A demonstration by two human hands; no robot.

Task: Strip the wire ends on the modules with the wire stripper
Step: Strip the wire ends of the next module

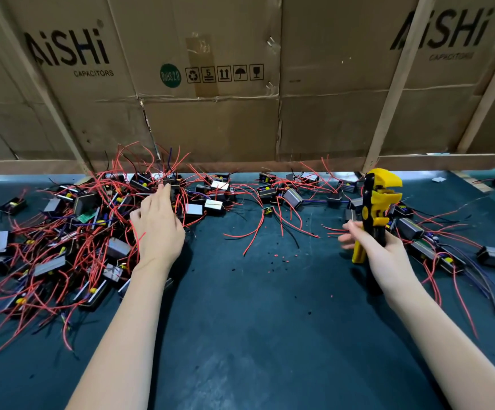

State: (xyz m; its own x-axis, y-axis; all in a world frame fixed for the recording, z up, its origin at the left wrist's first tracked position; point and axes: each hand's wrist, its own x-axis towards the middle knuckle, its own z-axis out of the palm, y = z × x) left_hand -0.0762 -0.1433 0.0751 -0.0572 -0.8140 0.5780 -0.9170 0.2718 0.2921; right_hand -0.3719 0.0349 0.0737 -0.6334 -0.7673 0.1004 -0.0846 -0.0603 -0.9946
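A big tangle of small black modules with red wires [63,232] covers the left of the dark green table. My left hand [157,223] reaches into the pile with straight fingers, its fingertips touching a black module [171,181] at the back. My right hand [379,247] grips the handles of a yellow and black wire stripper [377,199], held upright with its jaws at the top. More modules [284,193] lie scattered along the back, and several modules [435,250] lie to the right of the stripper.
Flattened cardboard boxes [240,84] braced by wooden slats form a wall behind the table. Tiny red and black scraps of insulation [278,257] dot the table [255,321] between my arms.
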